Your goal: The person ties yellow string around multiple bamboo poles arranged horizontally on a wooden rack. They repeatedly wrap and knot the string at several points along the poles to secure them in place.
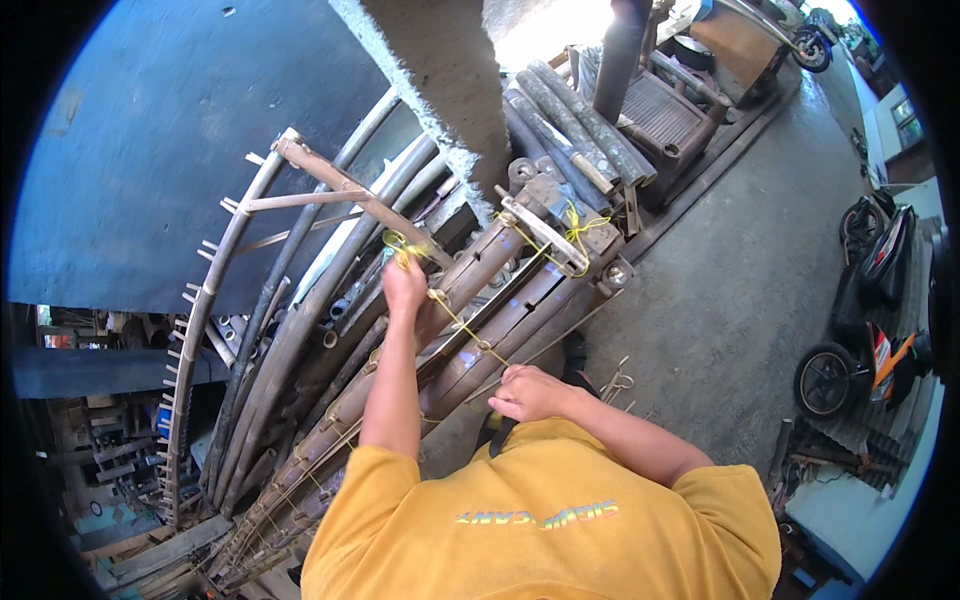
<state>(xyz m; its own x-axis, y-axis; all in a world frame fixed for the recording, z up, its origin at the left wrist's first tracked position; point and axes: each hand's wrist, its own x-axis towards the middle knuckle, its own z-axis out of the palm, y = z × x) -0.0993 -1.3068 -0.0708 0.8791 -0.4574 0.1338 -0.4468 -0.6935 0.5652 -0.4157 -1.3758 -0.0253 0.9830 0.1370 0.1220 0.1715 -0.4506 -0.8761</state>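
My left hand (403,287) is closed round a loose bundle of yellow cord (404,248), its loops sticking out past the fingers. From near that wrist a taut length of the cord (462,327) runs across two thick bamboo poles (490,335) toward my right. There my right hand (532,392) is a fist, closed on the cord close to my chest. The poles lie side by side, slantwise, and are slit in places. More yellow cord wraps them further down. At their upper end, a pale wooden bar (545,236) is tied on with a yellow knot (578,228).
A curved bamboo frame with pegs (205,290) stands left, beside long poles and a blue wall (180,130). Cut bamboo lengths (575,125) are stacked beyond a rough concrete pillar (455,80). Grey floor (720,250) extends right, toward parked motorcycles (850,370).
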